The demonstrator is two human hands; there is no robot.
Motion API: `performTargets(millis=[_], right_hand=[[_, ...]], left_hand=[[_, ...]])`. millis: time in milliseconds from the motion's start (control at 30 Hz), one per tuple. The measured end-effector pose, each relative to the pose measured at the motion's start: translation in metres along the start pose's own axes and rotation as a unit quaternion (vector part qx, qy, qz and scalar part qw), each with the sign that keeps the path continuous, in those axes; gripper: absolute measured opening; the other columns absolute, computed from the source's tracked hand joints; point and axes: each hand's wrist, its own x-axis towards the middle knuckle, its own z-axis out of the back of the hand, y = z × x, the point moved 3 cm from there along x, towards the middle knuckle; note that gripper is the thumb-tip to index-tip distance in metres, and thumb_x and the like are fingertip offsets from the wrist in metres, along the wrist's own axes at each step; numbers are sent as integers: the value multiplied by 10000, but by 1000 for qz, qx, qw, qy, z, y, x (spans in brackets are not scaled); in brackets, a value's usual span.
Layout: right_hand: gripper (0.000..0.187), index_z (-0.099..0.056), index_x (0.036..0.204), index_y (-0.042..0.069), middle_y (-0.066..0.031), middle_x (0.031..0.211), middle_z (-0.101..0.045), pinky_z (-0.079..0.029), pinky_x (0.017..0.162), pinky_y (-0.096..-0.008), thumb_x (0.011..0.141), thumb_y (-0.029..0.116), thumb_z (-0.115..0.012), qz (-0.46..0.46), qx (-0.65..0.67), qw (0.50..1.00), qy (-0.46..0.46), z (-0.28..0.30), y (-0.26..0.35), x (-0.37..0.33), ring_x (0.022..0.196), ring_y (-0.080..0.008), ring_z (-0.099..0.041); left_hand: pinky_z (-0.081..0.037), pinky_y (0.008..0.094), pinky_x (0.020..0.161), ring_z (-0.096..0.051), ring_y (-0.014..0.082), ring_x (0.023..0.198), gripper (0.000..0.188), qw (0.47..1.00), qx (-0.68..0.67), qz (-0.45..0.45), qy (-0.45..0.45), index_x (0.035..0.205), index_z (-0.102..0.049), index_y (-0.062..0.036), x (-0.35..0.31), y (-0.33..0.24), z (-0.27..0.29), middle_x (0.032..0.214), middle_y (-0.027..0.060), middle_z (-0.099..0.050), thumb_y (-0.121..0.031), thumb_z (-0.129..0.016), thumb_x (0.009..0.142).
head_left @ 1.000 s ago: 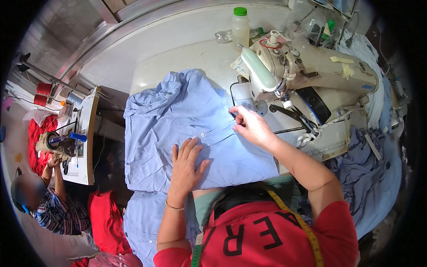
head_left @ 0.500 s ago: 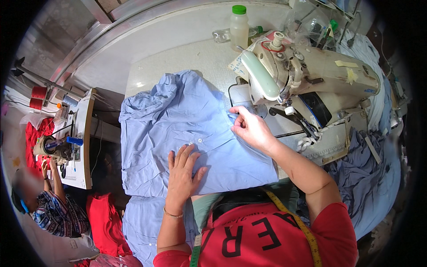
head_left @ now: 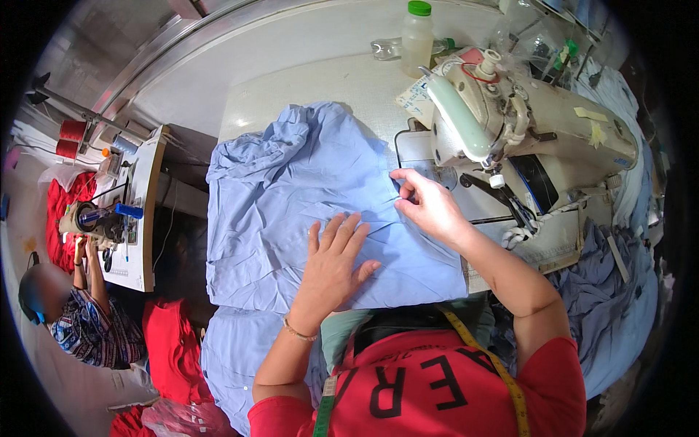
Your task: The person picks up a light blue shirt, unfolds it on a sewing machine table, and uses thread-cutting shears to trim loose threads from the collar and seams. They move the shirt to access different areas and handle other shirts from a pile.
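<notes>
A light-blue buttoned shirt [head_left: 255, 218] lies spread and wrinkled on the table, with its upper left part bunched up. My left hand [head_left: 336, 262] rests flat on its middle, fingers stretched and thumb apart. At the shirt's right edge, my right hand [head_left: 433, 207] has its fingers curled, with thumb and forefinger pinching the cloth's border. Just right of that hand stands a cream sewing machine [head_left: 546, 116], its needle area beside the cloth. The shirt's buttons are hidden at this moment.
Black-handled scissors [head_left: 502, 197] and a white rope [head_left: 520, 231] lie by the machine. Behind stands a green-capped bottle [head_left: 417, 40]. More blue cloth [head_left: 604, 291] is heaped at right. At far left a co-worker [head_left: 91, 328] sits at another sewing machine [head_left: 91, 218].
My left hand has slid right and slightly up across the shirt, covering the buttons seen before. My right hand keeps its place at the cloth's edge. The whole view has shifted slightly.
</notes>
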Motion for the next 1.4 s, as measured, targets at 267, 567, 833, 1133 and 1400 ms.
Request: performTargets(millis=[267, 567, 833, 1133, 1400], right_hand=[[401, -530, 1164, 122, -56, 746, -590, -474, 665, -358, 769, 89, -586, -42, 18, 999, 8, 0, -1, 2, 712, -235, -597], [265, -625, 1055, 124, -96, 874, -570, -479, 745, -375, 799, 92, -566, 91, -98, 991, -15, -3, 0, -2, 851, -282, -584], [242, -639, 1022, 92, -109, 868, -558, -474, 764, -387, 788, 87, -575, 92, -101, 990, -25, -1, 2, -3, 862, -295, -579], [277, -617, 1057, 81, -108, 872, -564, -475, 749, -371, 784, 74, -567, 104, -87, 990, -28, -1, -2, -2, 831, -286, -579], [260, -621, 1033, 73, -122, 906, -583, -473, 783, -396, 781, 72, -556, 92, -64, 994, -15, 1, 0, -3, 879, -312, -581]], left_hand=[[-273, 498, 1026, -421, 319, 1190, 522, 1000, 8, 0, 0, 1206, -507, -48, 0, 6, -9, 1268, 135, -465, -396, -597, 827], [-297, 526, 1016, -411, 367, 1184, 521, 1000, -5, 28, -9, 1191, -529, -75, -2, 8, -10, 1266, 184, -431, -421, -615, 811], [-285, 525, 1021, -405, 366, 1191, 523, 999, -11, 33, -7, 1188, -523, -62, 0, 6, -9, 1289, 177, -428, -420, -605, 816], [-274, 522, 1018, -398, 372, 1188, 565, 999, 23, 26, -1, 1169, -515, -36, 0, 6, -11, 1315, 152, -444, -478, -566, 821], [-275, 518, 1016, -396, 371, 1188, 563, 1000, 19, 24, -4, 1171, -513, -31, 0, 7, -11, 1313, 151, -445, -473, -566, 825]])
